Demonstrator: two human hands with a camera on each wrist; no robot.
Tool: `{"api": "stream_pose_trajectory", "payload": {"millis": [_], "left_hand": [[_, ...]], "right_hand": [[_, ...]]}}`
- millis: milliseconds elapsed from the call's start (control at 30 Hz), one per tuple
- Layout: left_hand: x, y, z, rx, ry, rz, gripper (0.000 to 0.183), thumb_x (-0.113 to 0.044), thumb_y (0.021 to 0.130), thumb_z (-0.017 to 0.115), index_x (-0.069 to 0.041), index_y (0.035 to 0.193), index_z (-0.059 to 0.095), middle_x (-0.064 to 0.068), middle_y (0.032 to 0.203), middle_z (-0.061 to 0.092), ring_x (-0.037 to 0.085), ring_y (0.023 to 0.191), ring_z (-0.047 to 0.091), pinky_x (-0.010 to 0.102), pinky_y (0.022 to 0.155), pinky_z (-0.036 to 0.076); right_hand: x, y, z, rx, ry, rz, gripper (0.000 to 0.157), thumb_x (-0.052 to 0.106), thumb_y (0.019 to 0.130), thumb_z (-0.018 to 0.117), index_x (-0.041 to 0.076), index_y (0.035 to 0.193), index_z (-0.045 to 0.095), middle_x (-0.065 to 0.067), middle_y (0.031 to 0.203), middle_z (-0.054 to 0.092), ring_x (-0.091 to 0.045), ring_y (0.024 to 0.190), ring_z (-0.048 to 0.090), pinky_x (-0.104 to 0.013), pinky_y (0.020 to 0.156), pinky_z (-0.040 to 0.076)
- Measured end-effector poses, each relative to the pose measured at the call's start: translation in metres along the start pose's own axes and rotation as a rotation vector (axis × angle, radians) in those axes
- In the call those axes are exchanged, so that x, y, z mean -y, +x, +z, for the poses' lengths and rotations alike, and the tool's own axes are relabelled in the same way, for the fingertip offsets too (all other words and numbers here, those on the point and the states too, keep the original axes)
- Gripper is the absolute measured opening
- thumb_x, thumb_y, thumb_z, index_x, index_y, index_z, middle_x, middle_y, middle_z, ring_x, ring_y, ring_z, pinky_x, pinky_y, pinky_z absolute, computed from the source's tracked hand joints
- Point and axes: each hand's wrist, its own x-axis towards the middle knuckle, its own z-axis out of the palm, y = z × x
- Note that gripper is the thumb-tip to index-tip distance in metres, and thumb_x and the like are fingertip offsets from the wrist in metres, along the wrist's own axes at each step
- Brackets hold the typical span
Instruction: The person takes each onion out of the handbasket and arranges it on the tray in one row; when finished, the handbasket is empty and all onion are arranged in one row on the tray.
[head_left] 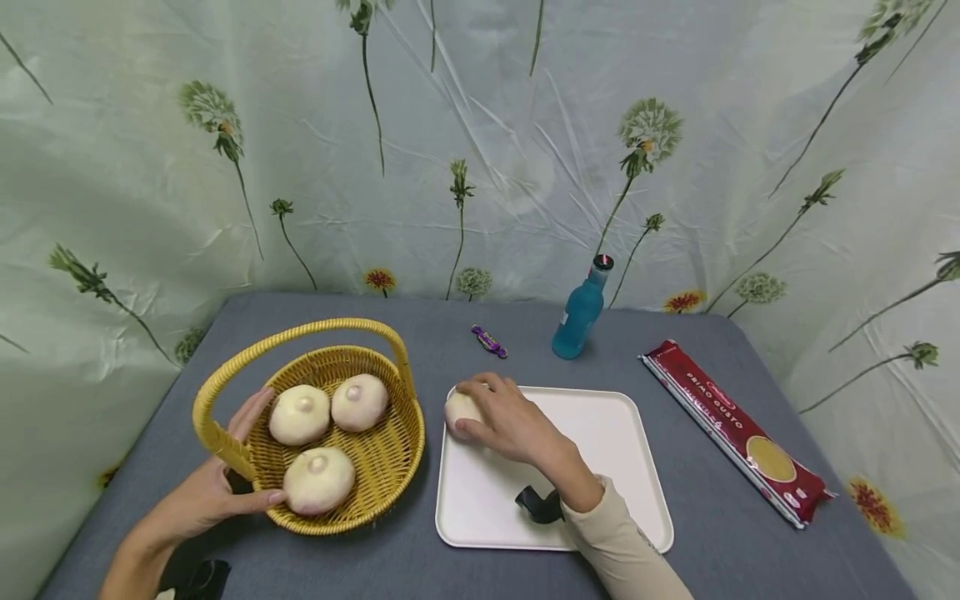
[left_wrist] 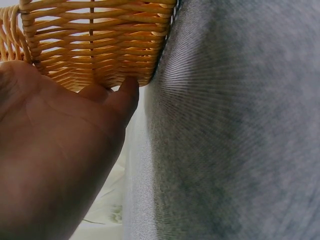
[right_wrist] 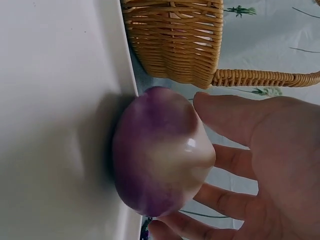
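On the left, a yellow wicker basket [head_left: 386, 467] with a tall arched handle holds three pale turnips [head_left: 300, 414]. My left hand [head_left: 198, 500] grips the basket's left side, thumb near the front rim and fingers farther back; the left wrist view shows the palm by the woven wall [left_wrist: 95, 45]. My right hand [head_left: 517, 421] is over the back left corner of a white tray [head_left: 600, 467], holding another turnip [right_wrist: 162, 152]. From the right wrist, its purple side faces the tray, with thumb and fingers spread around its paler side.
A wrapped purple candy [head_left: 489, 342] lies behind the tray. A blue bottle [head_left: 581, 312] stands at the back. Right of the tray, a red pasta packet [head_left: 731, 429] lies slantwise. A flower-printed curtain [head_left: 510, 150] hangs behind the grey-covered table [head_left: 450, 329].
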Motion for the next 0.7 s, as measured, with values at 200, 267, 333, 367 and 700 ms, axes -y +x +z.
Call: {"api": "stream_pose_trajectory", "payload": {"millis": [200,267,333,367,700], "left_hand": [[-0.001,-0.001,0.0,0.0,-0.009,-0.008,0.12,0.009,0.076,0.077,-0.023,0.163,0.001,-0.003,0.168,-0.012,-0.008,0.146,-0.011,0.064,0.108,-0.016],[-0.001,-0.001,0.0,-0.005,-0.011,-0.005,0.12,0.01,0.076,0.077,-0.022,0.163,0.002,-0.002,0.168,-0.012,-0.007,0.146,-0.011,0.063,0.108,-0.017],[0.0,0.0,0.001,-0.01,-0.007,0.004,0.12,0.01,0.075,0.077,-0.022,0.163,0.002,-0.002,0.168,-0.011,-0.007,0.147,-0.01,0.057,0.112,-0.016],[0.001,0.0,0.001,-0.011,-0.005,0.011,0.12,0.01,0.075,0.077,-0.021,0.163,0.002,-0.001,0.169,-0.011,-0.006,0.147,-0.01,0.049,0.115,-0.014],[0.006,-0.001,0.0,-0.005,0.029,0.038,0.121,0.008,0.074,0.078,-0.019,0.163,0.002,0.001,0.169,-0.011,-0.005,0.147,-0.01,0.048,0.114,-0.017]], "right_hand": [[0.001,0.0,-0.003,-0.061,0.003,-0.026,0.045,0.032,0.096,0.067,0.009,0.135,0.06,-0.015,0.136,0.057,-0.036,0.117,0.054,-0.047,0.093,0.049],[0.001,0.0,-0.005,-0.075,0.007,-0.045,0.044,0.031,0.096,0.066,0.008,0.134,0.061,-0.014,0.135,0.058,-0.035,0.12,0.054,-0.047,0.097,0.047],[0.001,0.001,-0.007,-0.081,0.017,-0.064,0.044,0.031,0.097,0.065,0.007,0.133,0.062,-0.014,0.136,0.058,-0.035,0.123,0.053,-0.048,0.102,0.045],[0.001,0.001,-0.008,-0.083,0.026,-0.073,0.044,0.032,0.098,0.065,0.006,0.133,0.062,-0.013,0.136,0.058,-0.034,0.125,0.052,-0.048,0.103,0.044],[0.016,-0.003,-0.014,-0.113,0.112,-0.124,0.04,0.031,0.098,0.065,0.012,0.133,0.062,-0.005,0.135,0.058,-0.024,0.129,0.051,-0.043,0.109,0.041]]}}
